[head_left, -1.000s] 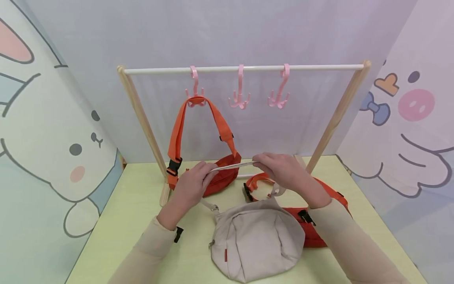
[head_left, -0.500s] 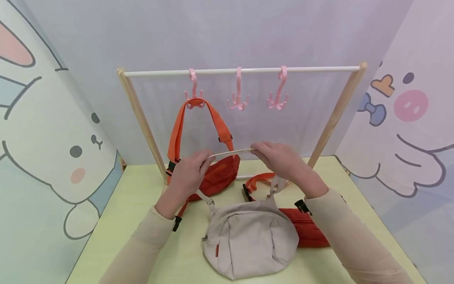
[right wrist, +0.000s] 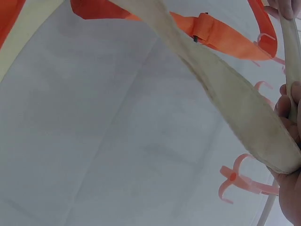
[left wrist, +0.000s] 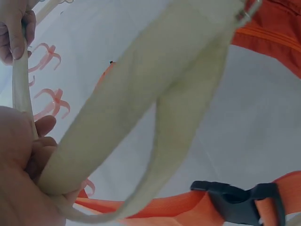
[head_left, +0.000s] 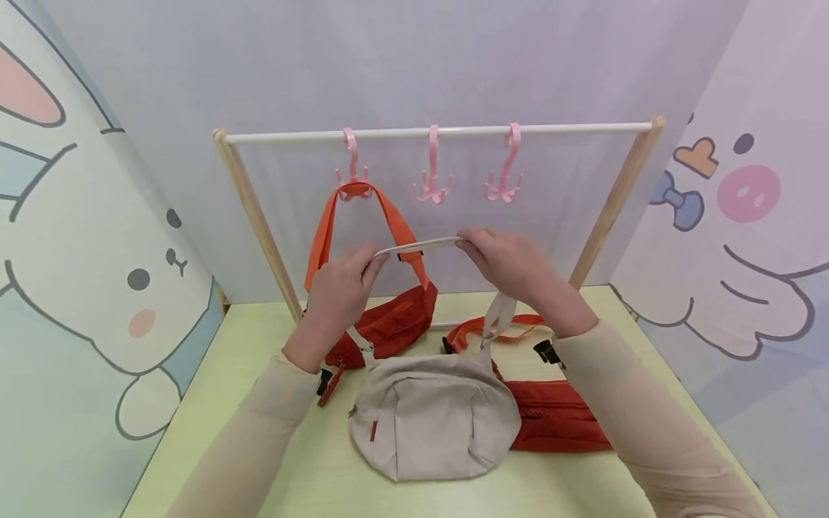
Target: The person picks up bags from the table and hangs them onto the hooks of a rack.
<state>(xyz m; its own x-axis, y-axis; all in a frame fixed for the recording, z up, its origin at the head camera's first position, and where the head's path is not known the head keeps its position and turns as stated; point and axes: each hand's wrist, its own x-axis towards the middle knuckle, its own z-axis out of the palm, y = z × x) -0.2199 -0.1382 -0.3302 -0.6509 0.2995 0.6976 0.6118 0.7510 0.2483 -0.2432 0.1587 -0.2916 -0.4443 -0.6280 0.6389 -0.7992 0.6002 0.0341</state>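
Note:
My left hand (head_left: 342, 289) and right hand (head_left: 512, 265) grip the beige strap (head_left: 417, 246) of a beige shoulder bag (head_left: 435, 417), holding it taut and level between them. Below hangs the bag, low in front of the rack, with a small red tag on its left side. In the left wrist view the strap (left wrist: 122, 94) runs folded from my fingers up to a metal ring. The right wrist view has the strap (right wrist: 225, 94) passing into my right hand. Behind the strap, a red bag (head_left: 395, 320) hangs by its orange strap from the left pink hook (head_left: 352, 169).
A white rod (head_left: 388, 134) on wooden legs carries two more pink hooks, the middle hook (head_left: 432, 180) and the right hook (head_left: 504, 180). Another red bag (head_left: 557, 417) lies on the pale green table (head_left: 214, 432), partly behind the beige bag and my right sleeve.
Both hands have risen with the strap toward the rack. The beige bag has shifted up and left, baring more of the red bag on the table.

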